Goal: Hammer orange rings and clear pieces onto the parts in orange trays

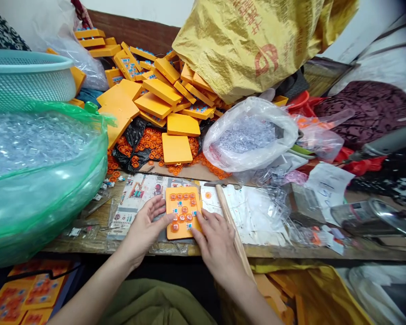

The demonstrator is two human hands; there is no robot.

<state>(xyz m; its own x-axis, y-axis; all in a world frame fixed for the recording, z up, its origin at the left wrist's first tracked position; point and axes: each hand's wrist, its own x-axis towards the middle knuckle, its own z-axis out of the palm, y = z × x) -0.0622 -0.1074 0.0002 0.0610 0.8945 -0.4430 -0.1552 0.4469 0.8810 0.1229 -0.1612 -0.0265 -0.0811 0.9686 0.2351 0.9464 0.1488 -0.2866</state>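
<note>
An orange square board [171, 197] lies flat near the front of the table, with several clear-orange rings and small blue-and-white pieces on its face. My left hand [149, 225] is at the board's left side, its thumb on a ring near the edge and its other fingers spread above the table. At the right side my right hand [216, 241] touches the board's lower right part with thumb and fingers apart. Beside that hand a wooden-handled hammer [227, 212] lies with its handle toward me. One loose orange ring [208, 195] sits right of the board.
A green bag of clear pieces [54, 198] bulges at the left, below a blue basket [30, 76]. Orange boards [159, 92] are heaped behind loose orange rings [150, 140]. A white bag [216, 144] stands right of them; a metal block [304, 203] lies at right.
</note>
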